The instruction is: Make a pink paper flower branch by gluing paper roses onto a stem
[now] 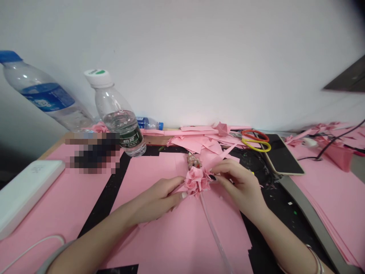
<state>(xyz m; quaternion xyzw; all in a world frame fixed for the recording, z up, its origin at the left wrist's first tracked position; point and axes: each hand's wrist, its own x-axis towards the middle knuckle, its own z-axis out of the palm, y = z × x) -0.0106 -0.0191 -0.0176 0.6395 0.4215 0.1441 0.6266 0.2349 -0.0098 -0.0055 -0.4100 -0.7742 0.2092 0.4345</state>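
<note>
A cluster of folded pink paper flowers (195, 179) is held between my two hands above the pink sheets. My left hand (164, 198) pinches its left side, thumb and fingers closed on the paper. On the other side my right hand (236, 182) has its thumb and forefinger closed at the cluster's right edge. A thin translucent strip (213, 228) runs from beneath the flowers toward me. Just behind the cluster lies a small speckled, multicoloured object (194, 160), partly covered by the flowers. Large pink paper sheets (182, 243) are spread under both hands.
A water bottle (122, 118) and a bigger blue-capped bottle (48, 95) stand at the left. A white power bank (28, 190) lies nearer. Behind are pink scraps (199, 142). Scissors with red and yellow handles (256, 140) and a phone (282, 154) lie right, beside stacked sheets (336, 205).
</note>
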